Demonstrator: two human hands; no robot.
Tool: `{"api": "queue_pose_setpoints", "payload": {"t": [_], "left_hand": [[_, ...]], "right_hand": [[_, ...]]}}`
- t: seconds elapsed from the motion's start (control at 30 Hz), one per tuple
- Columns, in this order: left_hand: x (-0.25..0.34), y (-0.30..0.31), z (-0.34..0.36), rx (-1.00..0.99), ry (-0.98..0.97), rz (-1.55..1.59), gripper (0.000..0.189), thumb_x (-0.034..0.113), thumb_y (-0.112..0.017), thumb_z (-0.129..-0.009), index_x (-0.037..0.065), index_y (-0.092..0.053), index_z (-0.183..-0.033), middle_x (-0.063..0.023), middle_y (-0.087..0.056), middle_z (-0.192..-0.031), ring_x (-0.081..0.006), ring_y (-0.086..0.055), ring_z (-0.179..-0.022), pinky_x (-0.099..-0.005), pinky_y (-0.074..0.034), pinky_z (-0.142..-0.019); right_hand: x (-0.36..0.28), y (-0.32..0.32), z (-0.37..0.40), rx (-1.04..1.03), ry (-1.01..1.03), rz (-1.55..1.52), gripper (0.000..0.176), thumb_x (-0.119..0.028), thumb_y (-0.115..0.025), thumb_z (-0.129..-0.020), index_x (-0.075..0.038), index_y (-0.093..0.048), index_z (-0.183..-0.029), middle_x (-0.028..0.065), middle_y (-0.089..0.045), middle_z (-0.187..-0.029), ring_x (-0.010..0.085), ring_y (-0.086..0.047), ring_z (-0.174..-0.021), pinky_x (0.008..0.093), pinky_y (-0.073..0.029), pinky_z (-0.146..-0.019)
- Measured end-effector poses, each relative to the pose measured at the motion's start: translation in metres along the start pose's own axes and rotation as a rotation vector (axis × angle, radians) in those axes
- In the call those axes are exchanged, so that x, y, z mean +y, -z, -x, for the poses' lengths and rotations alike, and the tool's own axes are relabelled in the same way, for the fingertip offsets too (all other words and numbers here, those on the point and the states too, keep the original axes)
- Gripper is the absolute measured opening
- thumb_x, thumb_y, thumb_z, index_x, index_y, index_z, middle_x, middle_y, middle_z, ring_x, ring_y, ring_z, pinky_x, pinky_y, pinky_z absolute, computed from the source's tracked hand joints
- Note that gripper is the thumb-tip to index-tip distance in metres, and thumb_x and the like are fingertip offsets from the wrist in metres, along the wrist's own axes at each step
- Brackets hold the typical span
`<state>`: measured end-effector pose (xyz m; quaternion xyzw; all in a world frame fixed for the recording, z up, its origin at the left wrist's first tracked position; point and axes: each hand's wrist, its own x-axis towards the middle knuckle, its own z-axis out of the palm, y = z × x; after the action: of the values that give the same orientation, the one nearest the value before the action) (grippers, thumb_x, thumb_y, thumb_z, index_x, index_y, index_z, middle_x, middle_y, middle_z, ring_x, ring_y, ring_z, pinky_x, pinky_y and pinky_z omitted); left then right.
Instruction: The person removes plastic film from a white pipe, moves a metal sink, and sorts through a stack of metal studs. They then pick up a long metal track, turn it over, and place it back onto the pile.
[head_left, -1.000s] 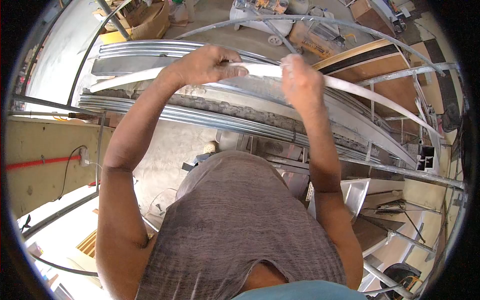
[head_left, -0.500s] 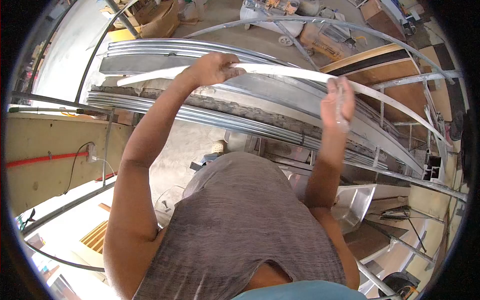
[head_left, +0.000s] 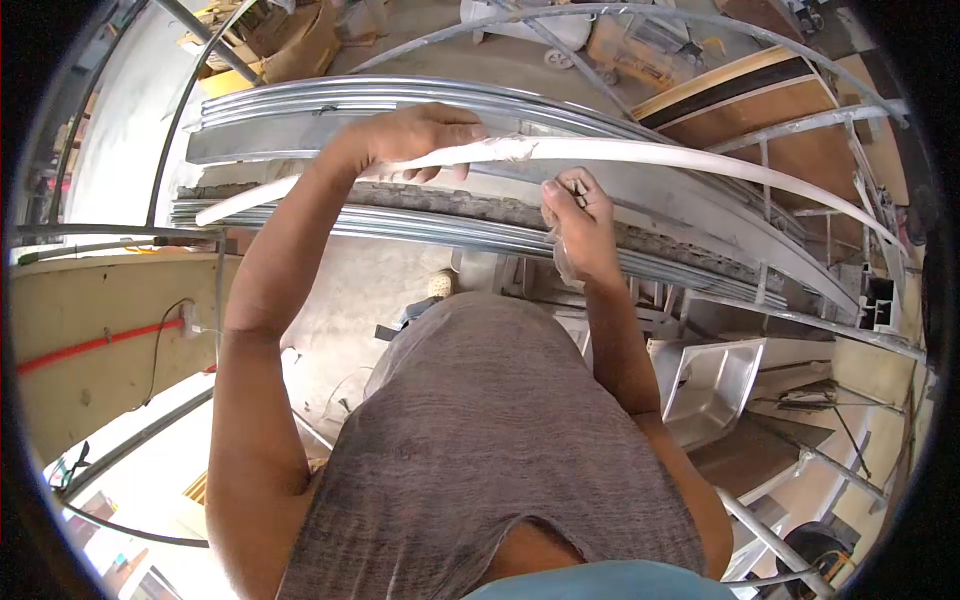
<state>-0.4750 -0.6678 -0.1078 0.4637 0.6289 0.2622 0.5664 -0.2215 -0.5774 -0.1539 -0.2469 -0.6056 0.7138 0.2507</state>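
A long white strip [head_left: 650,153], slightly bowed, runs across in front of me from the left to the far right. My left hand [head_left: 415,140] is wrapped over it left of the middle, fingers curled beneath. Just right of that hand, crumpled clear film [head_left: 512,148] clings to the strip. My right hand [head_left: 585,225] is closed below the strip and apart from it. From its fist hangs a wrinkled piece of clear plastic film [head_left: 562,258].
Metal tubes [head_left: 420,225] and grey channels lie across scaffold rails [head_left: 830,345] under the strip. A steel sink [head_left: 715,390] stands at lower right, wooden panels [head_left: 745,110] at upper right. Cardboard boxes [head_left: 295,45] are on the floor at upper left.
My right hand has come off the strip and moved left and down, with film in its fist. The strip's left end is lower and farther left; my left hand still holds it.
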Motion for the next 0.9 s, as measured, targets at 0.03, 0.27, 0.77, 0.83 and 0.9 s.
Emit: {"api": "queue_pose_setpoints", "payload": {"t": [0.03, 0.27, 0.77, 0.83, 0.9], "left_hand": [[0.007, -0.002, 0.004, 0.01, -0.044, -0.001, 0.044, 0.046, -0.048, -0.098, 0.012, -0.062, -0.122, -0.003, -0.064, -0.072, -0.0089, -0.051, -0.048, -0.0253, -0.04, -0.042], [0.021, -0.012, 0.011, 0.2, -0.32, -0.159, 0.037, 0.037, -0.058, -0.095, 0.01, -0.064, -0.12, -0.0049, -0.066, -0.076, -0.01, -0.053, -0.05, -0.0256, -0.043, -0.047], [0.021, -0.047, 0.039, 0.547, -0.564, -0.394, 0.029, 0.019, -0.071, -0.084, 0.004, -0.067, -0.108, -0.0139, -0.07, -0.092, -0.0235, -0.066, -0.08, -0.0355, -0.051, -0.071], [0.017, -0.048, 0.04, 0.601, -0.596, -0.431, 0.03, 0.017, -0.073, -0.081, 0.004, -0.067, -0.108, -0.0139, -0.07, -0.093, -0.0253, -0.067, -0.081, -0.0363, -0.052, -0.072], [0.016, -0.045, 0.04, 0.569, -0.551, -0.556, 0.034, 0.014, -0.076, -0.076, 0.004, -0.068, -0.107, -0.0142, -0.07, -0.095, -0.0284, -0.067, -0.083, -0.0371, -0.052, -0.073]], "right_hand": [[0.0, -0.003, 0.001, 0.01, -0.009, 0.011, 0.015, -0.015, -0.057, -0.095, -0.004, -0.051, -0.086, -0.0008, -0.05, -0.069, 0.0071, -0.044, -0.061, 0.0238, -0.037, -0.057], [-0.006, 0.002, 0.002, -0.012, 0.027, 0.002, 0.023, -0.013, -0.053, -0.097, 0.001, -0.061, -0.114, -0.0011, -0.05, -0.069, 0.0071, -0.044, -0.061, 0.0236, -0.038, -0.056], [-0.079, -0.022, -0.018, -0.105, 0.614, 1.014, 0.024, 0.0, -0.066, -0.08, -0.004, -0.066, -0.104, 0.0157, -0.069, -0.093, 0.0309, -0.068, -0.086, 0.0361, -0.052, -0.076], [-0.076, -0.021, -0.02, -0.132, 0.599, 1.011, 0.02, 0.0, -0.066, -0.08, -0.003, -0.065, -0.1, 0.0154, -0.069, -0.091, 0.0307, -0.068, -0.086, 0.0364, -0.052, -0.075], [-0.071, -0.018, -0.022, -0.159, 0.718, 1.017, 0.022, -0.001, -0.067, -0.077, -0.003, -0.06, -0.098, 0.0176, -0.068, -0.085, 0.0331, -0.068, -0.08, 0.0421, -0.052, -0.068]]}}
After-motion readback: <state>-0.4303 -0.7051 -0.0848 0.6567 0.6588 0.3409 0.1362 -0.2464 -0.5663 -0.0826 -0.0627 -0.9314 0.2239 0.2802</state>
